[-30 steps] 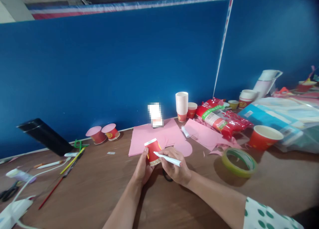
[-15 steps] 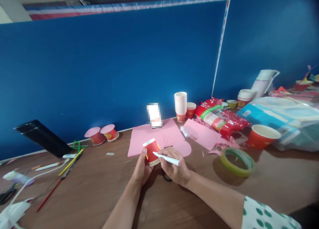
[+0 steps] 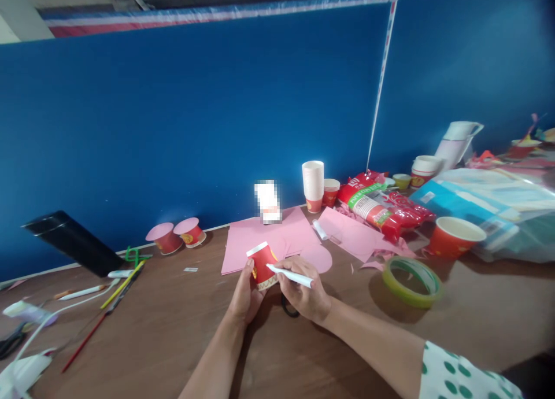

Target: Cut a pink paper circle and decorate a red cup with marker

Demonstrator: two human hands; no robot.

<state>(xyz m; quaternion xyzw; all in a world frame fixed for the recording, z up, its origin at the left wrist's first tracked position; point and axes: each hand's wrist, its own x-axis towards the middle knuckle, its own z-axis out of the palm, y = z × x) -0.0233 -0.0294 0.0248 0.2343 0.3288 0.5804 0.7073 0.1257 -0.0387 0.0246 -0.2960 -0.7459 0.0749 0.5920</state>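
Note:
My left hand (image 3: pixel 243 295) grips a small red paper cup (image 3: pixel 261 264), turned upside down and tilted, just above the brown table (image 3: pixel 173 341). My right hand (image 3: pixel 303 295) is closed round a white pen (image 3: pixel 289 276) whose tip rests against the cup's side. Pink paper sheets (image 3: pixel 264 237) lie just behind the cup, with a cut pink circle (image 3: pixel 318 258) beside them. A dark object (image 3: pixel 287 309), partly hidden, lies under my right hand.
Two upturned pink-topped cups (image 3: pixel 176 236) stand at the left by a black box (image 3: pixel 65 240) and pencils (image 3: pixel 121 283). A cup stack (image 3: pixel 314 185), a red packet (image 3: pixel 381 208), an open red cup (image 3: pixel 455 237) and a green tape roll (image 3: pixel 411 280) lie right. A blue partition (image 3: pixel 217 110) backs the table.
The hands, cup and pen keep the same hold; the view has only drifted slightly.

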